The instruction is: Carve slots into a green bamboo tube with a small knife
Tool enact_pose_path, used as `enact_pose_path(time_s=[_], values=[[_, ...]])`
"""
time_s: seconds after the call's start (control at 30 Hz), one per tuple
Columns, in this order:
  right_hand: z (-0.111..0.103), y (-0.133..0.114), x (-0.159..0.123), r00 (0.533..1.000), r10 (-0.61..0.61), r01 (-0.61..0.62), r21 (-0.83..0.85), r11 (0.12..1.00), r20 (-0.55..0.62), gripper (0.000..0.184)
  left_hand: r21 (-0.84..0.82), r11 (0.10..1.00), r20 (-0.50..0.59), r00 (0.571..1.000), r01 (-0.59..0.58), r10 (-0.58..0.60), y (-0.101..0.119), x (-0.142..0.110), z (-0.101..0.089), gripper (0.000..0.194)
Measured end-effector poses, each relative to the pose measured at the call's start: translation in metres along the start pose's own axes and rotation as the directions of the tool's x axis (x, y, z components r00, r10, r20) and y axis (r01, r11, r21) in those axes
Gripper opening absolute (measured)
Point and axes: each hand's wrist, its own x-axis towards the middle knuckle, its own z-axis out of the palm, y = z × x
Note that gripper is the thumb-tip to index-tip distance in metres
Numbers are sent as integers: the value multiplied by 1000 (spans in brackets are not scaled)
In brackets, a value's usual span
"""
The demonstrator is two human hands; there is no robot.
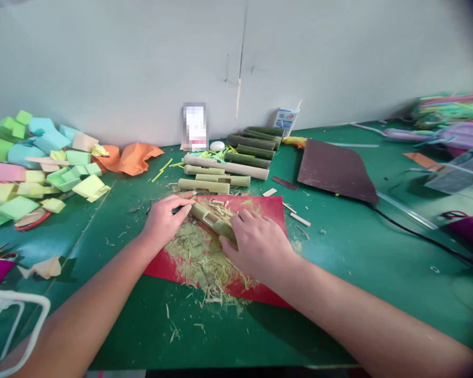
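A short green bamboo tube point(201, 211) with an opening cut into its side lies tilted over a red sheet point(274, 210). My right hand point(260, 242) is closed around its right end, the fingers over the top and the thumb on the near side. At the other end, the thumb and forefinger of my left hand point(166, 219) come together on the tube's tip. Beneath both hands the sheet is covered with pale green bamboo shavings point(197, 257) and dust. Whether anything small is pinched in my left fingers cannot be made out.
Behind the sheet lie several bamboo tubes point(228, 167), some with cut openings. Folded coloured papers point(35, 168) are heaped at left beside orange paper point(130, 159). A dark brown board point(335, 170) and a black cable point(413, 226) lie at right. A phone point(195, 126) leans on the wall.
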Motion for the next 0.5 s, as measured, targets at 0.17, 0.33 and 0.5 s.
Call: enact_pose_path(time_s=[0.17,0.33,0.5], values=[[-2,-1,2,993,5,-13,66,998,120,29,129,984,7,993,-120,120,4,-1,3,18],[-4,-4,3,992,2,-13,91,996,126,25,120,959,92,965,-256,246,9,-2,7,17],[-4,-6,1,995,-18,11,75,997,97,23,222,942,67,968,-252,243,10,-1,8,19]])
